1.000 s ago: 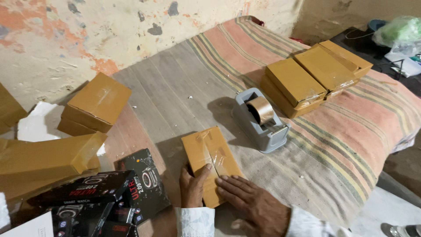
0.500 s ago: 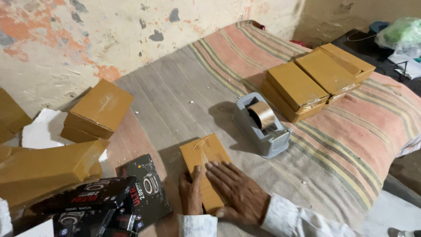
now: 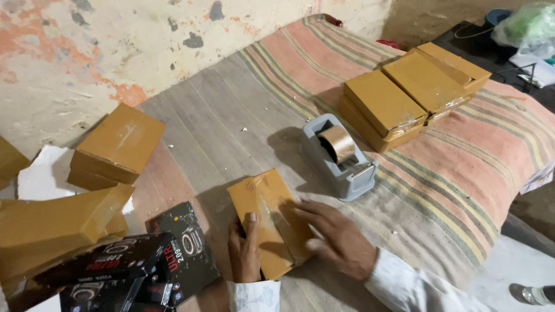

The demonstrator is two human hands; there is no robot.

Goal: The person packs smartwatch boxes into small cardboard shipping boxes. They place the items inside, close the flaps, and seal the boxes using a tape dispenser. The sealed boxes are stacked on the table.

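Observation:
A flat box wrapped in brown paper (image 3: 263, 202) lies on the striped cloth (image 3: 439, 173) in front of me. My left hand (image 3: 244, 249) grips its near left edge, thumb on top. My right hand (image 3: 338, 238) lies flat across the packet's right side, fingers spread and pressing on the taped paper. Just beyond the packet stands a grey tape dispenser (image 3: 337, 155) with a roll of brown tape.
Several wrapped brown packets (image 3: 404, 95) are stacked at the far right of the cloth. More brown packets (image 3: 118, 144) and black printed boxes (image 3: 139, 260) lie at the left. A green bag (image 3: 529, 23) and papers sit at the top right.
The right hand has slid further up across the packet. The left hand stays on the near left edge. The view has shifted slightly.

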